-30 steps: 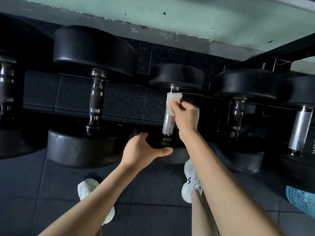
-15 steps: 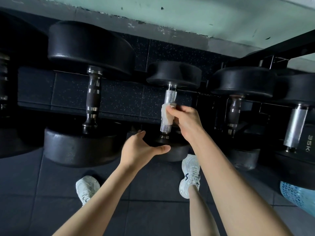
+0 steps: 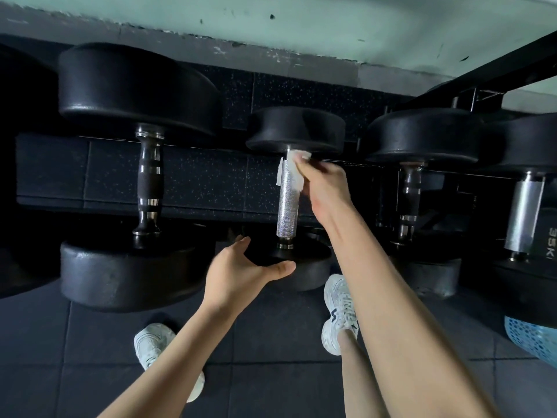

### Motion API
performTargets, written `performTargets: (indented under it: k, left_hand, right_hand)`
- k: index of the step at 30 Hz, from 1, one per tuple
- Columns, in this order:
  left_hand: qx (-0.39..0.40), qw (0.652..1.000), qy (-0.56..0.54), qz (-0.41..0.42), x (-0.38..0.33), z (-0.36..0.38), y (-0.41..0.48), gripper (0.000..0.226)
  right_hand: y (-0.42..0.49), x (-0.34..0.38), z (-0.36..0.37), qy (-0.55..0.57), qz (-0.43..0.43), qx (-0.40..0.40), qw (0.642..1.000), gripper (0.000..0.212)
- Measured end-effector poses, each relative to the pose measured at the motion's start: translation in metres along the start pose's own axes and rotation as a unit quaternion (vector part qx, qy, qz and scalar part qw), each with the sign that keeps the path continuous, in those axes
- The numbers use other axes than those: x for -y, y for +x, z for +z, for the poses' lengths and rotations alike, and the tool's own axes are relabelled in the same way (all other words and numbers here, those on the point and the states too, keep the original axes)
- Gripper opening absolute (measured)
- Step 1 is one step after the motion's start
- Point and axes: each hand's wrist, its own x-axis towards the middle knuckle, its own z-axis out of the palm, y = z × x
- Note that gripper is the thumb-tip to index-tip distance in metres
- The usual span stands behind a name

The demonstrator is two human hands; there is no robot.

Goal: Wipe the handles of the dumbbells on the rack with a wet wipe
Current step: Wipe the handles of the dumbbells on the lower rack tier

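your right hand (image 3: 324,188) reaches to 12 o'clock, its grip clamped on a white wet wipe (image 3: 291,173) and pressing it round the far end of a knurled silver handle (image 3: 287,212). the wipe sits right under the far head of the middle dumbbell (image 3: 295,128), with a loose corner hanging off the handle's 9 o'clock side. most of the handle below the wipe is bare metal.

your left hand (image 3: 241,273) hangs at 6 o'clock of the handle, its grip apart, fingers relaxed and holding nothing. its thumb points to 3 o'clock along the rim of the dumbbell's near head (image 3: 304,267); you cannot tell whether it touches.

the dumbbell lies in a row, handle running from 12 to 6 o'clock over a speckled black panel (image 3: 193,182). at its 9 o'clock lies a larger dumbbell (image 3: 138,95) with a dark handle (image 3: 149,182). at its 3 o'clock lies another black dumbbell (image 3: 422,137), and past that one with a plain silver handle (image 3: 524,212) and "35k" on its near head.

your white sneakers (image 3: 339,312) stand on dark floor tiles (image 3: 271,387) at 6 o'clock. a blue perforated basket (image 3: 533,339) shows at the 4 o'clock edge. a pale green wall (image 3: 331,25) runs across 12 o'clock.
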Motion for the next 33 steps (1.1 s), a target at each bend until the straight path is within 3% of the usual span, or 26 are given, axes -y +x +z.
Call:
performTargets:
  k: [1, 3, 5, 7, 9, 12, 15, 17, 20, 26, 31, 33]
  left_hand:
    - [-0.003, 1.000, -0.004, -0.002, 0.000, 0.001, 0.000, 0.098]
    - [-0.007, 1.000, -0.005, -0.002, 0.000, 0.002, -0.001, 0.097]
    - [-0.004, 1.000, 0.004, 0.000, -0.001, 0.002, -0.001, 0.096]
    - [-0.001, 1.000, 0.014, -0.001, -0.001, 0.002, 0.000, 0.096]
    - [-0.001, 1.000, 0.016, -0.005, -0.002, 0.001, 0.000, 0.096]
    - [-0.002, 1.000, 0.016, -0.003, -0.004, 0.000, -0.001, 0.093]
    - [0.000, 1.000, 0.021, -0.004, -0.005, -0.001, -0.001, 0.091]
    - [0.003, 1.000, 0.023, -0.008, -0.005, -0.002, 0.000, 0.097]
    - [0.005, 1.000, 0.021, -0.017, -0.007, -0.002, -0.001, 0.098]
    - [0.003, 1.000, 0.020, -0.024, -0.009, -0.003, -0.003, 0.097]
    - [0.000, 0.999, 0.038, -0.029, -0.015, -0.004, -0.006, 0.066]
    - [0.002, 0.999, 0.038, -0.027, -0.015, -0.004, -0.006, 0.064]
  right_hand:
    - [-0.004, -0.002, 0.007, -0.130, -0.080, -0.054, 0.987, 0.018]
    - [-0.015, -0.003, 0.023, -0.325, -0.191, -0.152, 0.914, 0.026]
    - [-0.020, 0.000, 0.029, -0.361, -0.207, -0.181, 0.891, 0.026]
    - [-0.012, -0.001, 0.020, -0.269, -0.167, -0.131, 0.940, 0.035]
    - [-0.004, 0.005, 0.007, -0.118, -0.054, -0.030, 0.991, 0.024]
    - [0.003, 0.009, -0.008, 0.051, 0.087, 0.092, 0.991, 0.004]
    - [-0.005, 0.003, -0.013, 0.072, 0.107, 0.135, 0.982, 0.005]
    - [-0.017, -0.009, -0.020, 0.013, 0.098, 0.148, 0.984, 0.005]
    - [-0.033, -0.024, -0.033, -0.167, 0.066, 0.147, 0.973, 0.011]
    - [-0.054, -0.029, -0.042, -0.423, -0.021, 0.166, 0.890, 0.025]
    - [-0.053, -0.024, -0.031, -0.506, -0.026, 0.151, 0.849, 0.032]
    - [-0.050, -0.025, -0.032, -0.505, -0.010, 0.166, 0.847, 0.038]
